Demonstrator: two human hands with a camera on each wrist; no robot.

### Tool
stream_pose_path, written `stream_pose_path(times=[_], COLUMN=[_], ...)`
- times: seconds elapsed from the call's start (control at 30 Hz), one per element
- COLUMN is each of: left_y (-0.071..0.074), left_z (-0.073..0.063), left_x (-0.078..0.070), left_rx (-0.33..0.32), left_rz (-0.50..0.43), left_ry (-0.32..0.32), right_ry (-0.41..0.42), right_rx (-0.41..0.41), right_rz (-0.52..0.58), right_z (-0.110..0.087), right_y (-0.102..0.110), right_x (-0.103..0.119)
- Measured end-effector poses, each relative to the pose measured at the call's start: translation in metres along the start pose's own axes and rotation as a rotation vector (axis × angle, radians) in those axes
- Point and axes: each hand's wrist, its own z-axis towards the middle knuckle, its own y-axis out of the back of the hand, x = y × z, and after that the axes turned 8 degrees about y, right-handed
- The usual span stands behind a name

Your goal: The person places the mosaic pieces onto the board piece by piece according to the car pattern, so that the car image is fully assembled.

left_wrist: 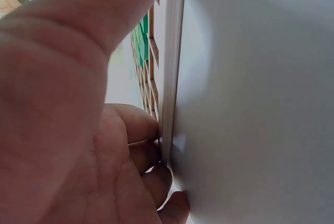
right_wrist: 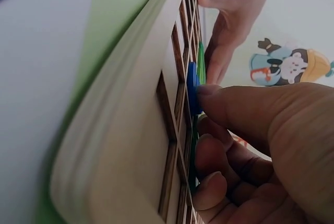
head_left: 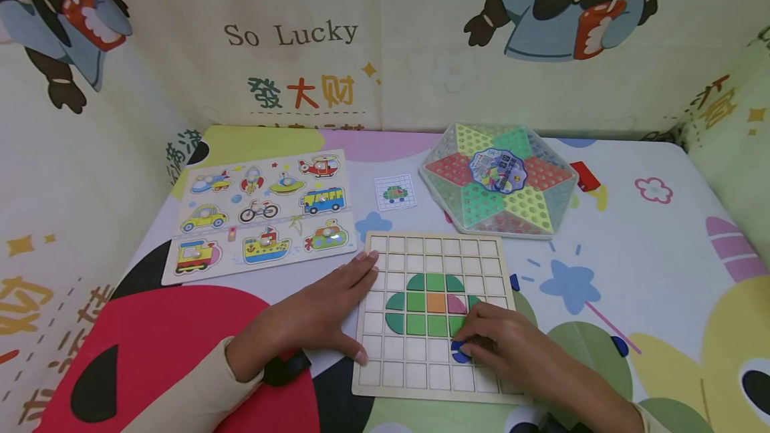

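A square wooden grid board [head_left: 385, 379] lies on the table, with a car-like picture of green tiles [head_left: 416, 302], an orange tile [head_left: 436, 303] and a pink rounded tile [head_left: 456, 304] in its cells. My left hand [head_left: 319, 309] rests along the board's left edge, thumb and fingers spread apart; the left wrist view shows its fingertips against the edge. Over the lower right cells, my right hand [head_left: 511, 346] pinches a blue rounded tile [right_wrist: 192, 89] near the thumb tip. In the head view blue [head_left: 460, 353] shows beside those fingers, its full shape partly hidden.
Behind the board lie a small picture card [head_left: 395, 192] and a hexagonal clear-lidded box [head_left: 499, 179] with coloured triangles. A vehicle puzzle board [head_left: 261, 216] is at the left. Loose blue pieces [head_left: 619, 346] lie to the right on the patterned cloth.
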Motion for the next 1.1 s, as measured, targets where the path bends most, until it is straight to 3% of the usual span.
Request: stream_pose_path(times=[0.33, 0.5, 0.7, 0.83, 1.1], left_y=[-0.0008, -0.0015, -0.0016, -0.0016, -0.002], left_z=[0.0004, 0.0004, 0.0001, 0.0003, 0.0], left_x=[0.0005, 0.0009, 0.0015, 0.0012, 0.0014], left_rx=[0.005, 0.009, 0.006, 0.009, 0.004], left_rz=[-0.008, -0.008, -0.002, -0.008, -0.013], left_ry=[0.009, 0.011, 0.013, 0.014, 0.013], right_ry=[0.003, -0.036, -0.013, -0.044, -0.068], right_rx=[0.033, 0.046, 0.094, 0.116, 0.087], right_rz=[0.028, 0.068, 0.062, 0.05, 0.039], right_z=[-0.0002, -0.0018, -0.0026, -0.0033, -0.004], right_y=[0.003, 0.0054, 0.0062, 0.0066, 0.007], right_x=[0.0001, 0.0007, 0.0001, 0.0002, 0.0013])
